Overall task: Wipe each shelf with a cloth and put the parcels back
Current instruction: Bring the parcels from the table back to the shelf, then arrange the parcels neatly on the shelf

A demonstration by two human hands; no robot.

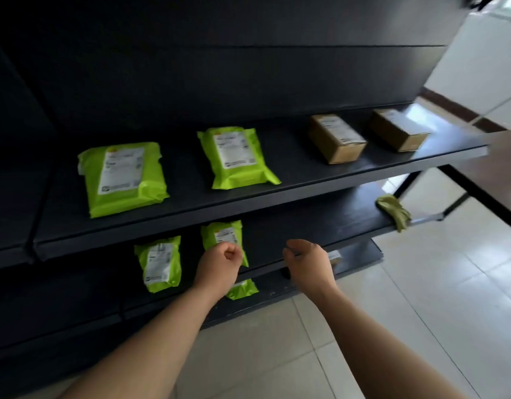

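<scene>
The black shelving carries two green parcels and two cardboard boxes on the upper shelf, with two smaller parcels on the shelf below. The left hand has its fingers curled against one smaller parcel; whether they grip it cannot be told. The right hand hangs with its fingers loosely apart and empty. The cloth lies at that lower shelf's right end.

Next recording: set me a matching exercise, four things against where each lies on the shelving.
Things: 1 cloth; 2 rightmost cardboard box; 3 largest green parcel; 4 half-hidden green parcel.
Places: A upper shelf, left part; B lowest shelf, partly behind the left forearm; C middle shelf, right end, hanging over the edge; D upper shelf, right end.
Pairs: 1-C, 2-D, 3-A, 4-B.
</scene>
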